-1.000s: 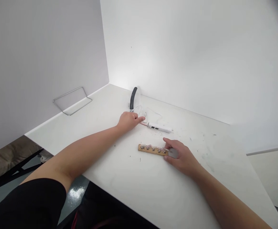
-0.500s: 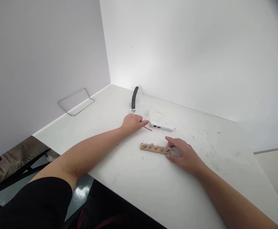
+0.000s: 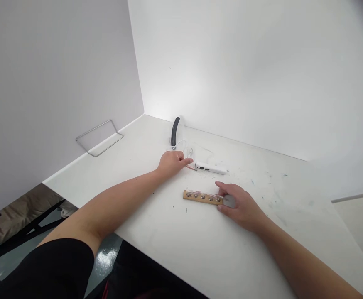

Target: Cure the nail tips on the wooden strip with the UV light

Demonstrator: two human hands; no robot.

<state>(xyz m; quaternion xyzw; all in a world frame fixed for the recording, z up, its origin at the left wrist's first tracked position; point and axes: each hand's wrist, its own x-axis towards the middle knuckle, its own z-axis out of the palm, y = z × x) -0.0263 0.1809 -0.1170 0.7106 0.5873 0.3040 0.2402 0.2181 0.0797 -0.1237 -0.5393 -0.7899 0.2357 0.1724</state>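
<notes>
A bent silver wire frame (image 3: 99, 138) stands against the pale grey panel wall (image 3: 57, 74), just above the matte white tabletop (image 3: 181, 257); below the table's edge lie black metal struts (image 3: 35, 220) and glossy grey floor (image 3: 104, 258).

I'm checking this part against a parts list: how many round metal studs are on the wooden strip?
5, in a single row along the wooden strip, from the leftmost stud to the rightmost stud beside the right hand. More could be hidden under that hand.
</notes>
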